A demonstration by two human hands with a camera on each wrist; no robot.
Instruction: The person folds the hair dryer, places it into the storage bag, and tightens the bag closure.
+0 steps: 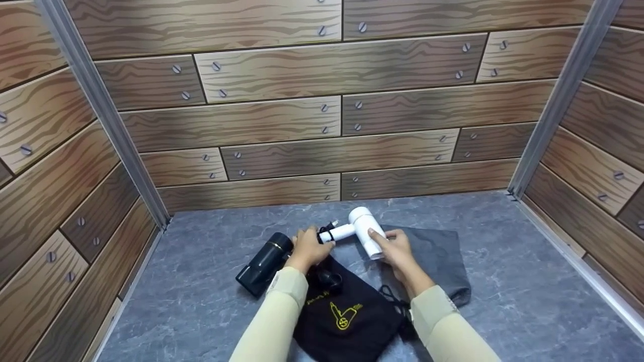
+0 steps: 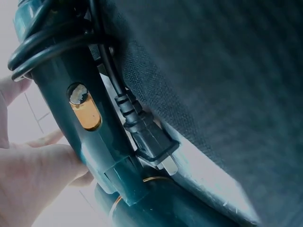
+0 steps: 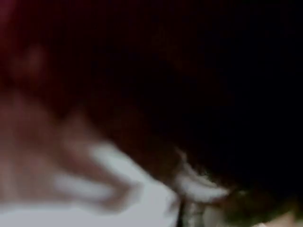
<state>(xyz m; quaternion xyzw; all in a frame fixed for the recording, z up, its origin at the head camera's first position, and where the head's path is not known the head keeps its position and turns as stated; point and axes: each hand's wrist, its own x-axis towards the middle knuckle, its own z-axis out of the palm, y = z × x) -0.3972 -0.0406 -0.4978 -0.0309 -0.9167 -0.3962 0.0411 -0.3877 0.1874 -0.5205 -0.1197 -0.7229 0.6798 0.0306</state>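
A white hair dryer (image 1: 366, 230) is held above the table, its handle pointing left with black cord around its end. My right hand (image 1: 397, 254) grips the barrel near its lower end. At the handle's corded end, my left hand (image 1: 308, 247) holds on with thumb and fingers. A dark green hair dryer (image 1: 262, 265) with a gold band lies left of that hand. In the left wrist view, its handle (image 2: 71, 101) shows a gold switch, wrapped cord and plug (image 2: 151, 139), partly covering the left hand (image 2: 38, 175). The right wrist view is dark and blurred.
Below the hands lies a black drawstring pouch (image 1: 352, 322) with a yellow hair dryer print. A black, rounded attachment (image 1: 328, 279) is on it. A grey cloth bag (image 1: 437, 251) lies flat at the right. Wood-patterned walls (image 1: 282, 115) enclose the grey table (image 1: 201, 301).
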